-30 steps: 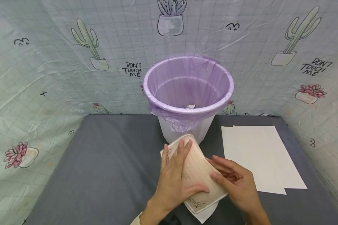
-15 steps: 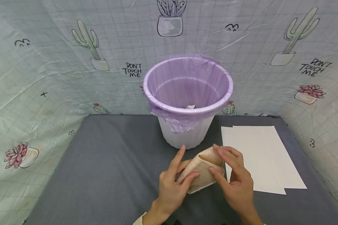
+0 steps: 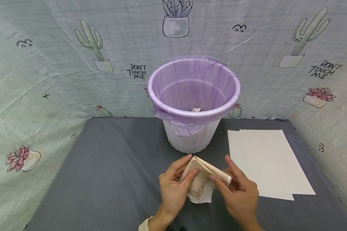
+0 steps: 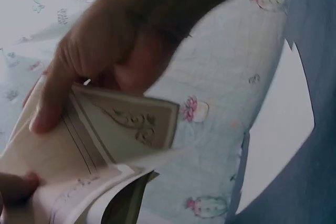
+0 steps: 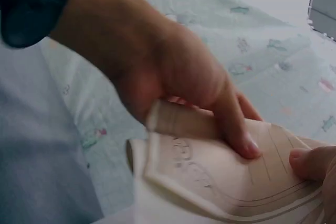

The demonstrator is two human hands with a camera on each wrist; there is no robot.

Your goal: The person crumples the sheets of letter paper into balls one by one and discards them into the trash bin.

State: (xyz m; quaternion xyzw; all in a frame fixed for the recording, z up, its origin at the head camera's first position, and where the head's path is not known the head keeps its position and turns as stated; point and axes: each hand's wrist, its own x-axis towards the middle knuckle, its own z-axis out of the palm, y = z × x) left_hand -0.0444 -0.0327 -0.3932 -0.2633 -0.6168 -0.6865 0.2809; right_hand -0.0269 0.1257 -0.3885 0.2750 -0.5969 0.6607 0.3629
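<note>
Since a second ago the lined paper went from half-flat to a tight crumpled fold, left hand and right hand both pinching it, just in front of the bin.

A dark grey cloth-covered tabletop carries a white plastic bin lined with a purple bag at its back and overlapping white paper sheets on its right.

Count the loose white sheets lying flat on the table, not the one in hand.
2: overlapping right of the bin, top sheet, lower sheet showing only its edge. More may lie underneath.
</note>
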